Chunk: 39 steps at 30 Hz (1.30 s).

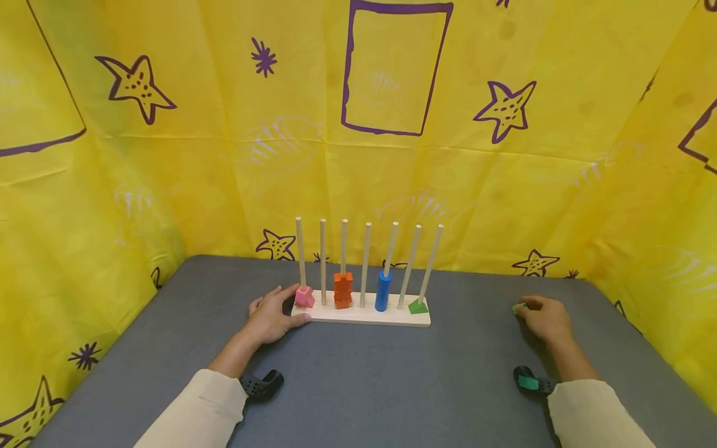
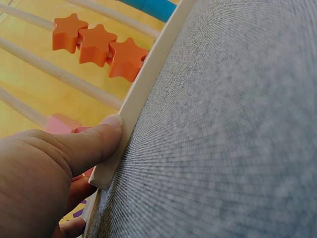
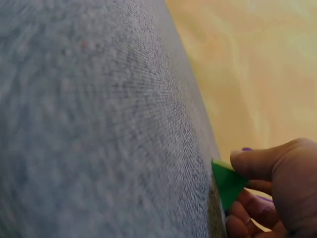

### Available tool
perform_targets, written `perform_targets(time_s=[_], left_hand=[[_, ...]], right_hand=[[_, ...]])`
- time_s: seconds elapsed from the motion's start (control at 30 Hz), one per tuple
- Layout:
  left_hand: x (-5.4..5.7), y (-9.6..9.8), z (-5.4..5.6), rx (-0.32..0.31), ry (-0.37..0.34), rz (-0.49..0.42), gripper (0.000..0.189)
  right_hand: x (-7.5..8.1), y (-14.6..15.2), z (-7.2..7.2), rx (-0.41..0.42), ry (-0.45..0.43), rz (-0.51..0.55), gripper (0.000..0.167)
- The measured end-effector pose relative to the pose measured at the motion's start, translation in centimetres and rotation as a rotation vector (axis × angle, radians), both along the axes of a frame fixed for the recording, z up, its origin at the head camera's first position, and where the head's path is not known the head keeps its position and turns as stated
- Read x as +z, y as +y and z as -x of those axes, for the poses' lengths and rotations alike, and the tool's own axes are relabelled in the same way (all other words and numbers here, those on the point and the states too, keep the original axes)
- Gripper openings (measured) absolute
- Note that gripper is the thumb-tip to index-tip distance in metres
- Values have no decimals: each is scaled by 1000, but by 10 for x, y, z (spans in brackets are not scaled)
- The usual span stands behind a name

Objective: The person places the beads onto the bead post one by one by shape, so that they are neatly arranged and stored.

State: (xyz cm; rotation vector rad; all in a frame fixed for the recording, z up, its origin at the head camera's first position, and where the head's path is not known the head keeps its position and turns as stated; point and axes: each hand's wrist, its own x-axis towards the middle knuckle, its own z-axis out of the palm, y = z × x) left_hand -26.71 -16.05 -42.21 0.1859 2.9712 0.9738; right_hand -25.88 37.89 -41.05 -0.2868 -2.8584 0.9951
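A wooden peg board [image 1: 358, 316] with a row of upright pegs stands towards the back of the table. My left hand [image 1: 272, 317] grips its left end, the thumb [image 2: 106, 134] along the front edge. Pink blocks [image 1: 304, 297] sit on the leftmost peg. Stacked orange star blocks [image 2: 99, 45] are on another peg, a blue cylinder stack [image 1: 383, 291] is further right, and a green triangular block [image 1: 417, 306] lies at the base of the rightmost peg. Off to the right, my right hand [image 1: 546, 318] pinches a green triangular block [image 3: 229, 184] low at the tabletop.
The grey table [image 1: 358, 386] reaches back to a yellow patterned curtain [image 1: 392, 180], which also hangs along both sides. Wrist straps with dark camera mounts [image 1: 263, 386] sit on both forearms.
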Motion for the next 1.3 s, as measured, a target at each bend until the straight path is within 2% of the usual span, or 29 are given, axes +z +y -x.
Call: perform_targets(time_s=[0.27,0.43,0.63,0.87,1.17,1.3], left_hand=[[-1,0,1,6,-7,-5,82],[-2,0,0,2,-2,-2,81],[-1,0,-1,-3,-2,0,81],[1,0,-1,-3,-8,-18,80],[1,-1,-1,-4,-14,-12,81],[1,-1,0,-6,-16,-13,82]], right_hand=[[1,5,-2,51,9,-96,57],[10,0,-4,65,60,-90,57],[32,-8,-11,76,113,-71,61],[64,-23,-22,72,160,40,72],[105,-47,-33,121,236,123,68],[121,-61,-36,123,303,135,63]])
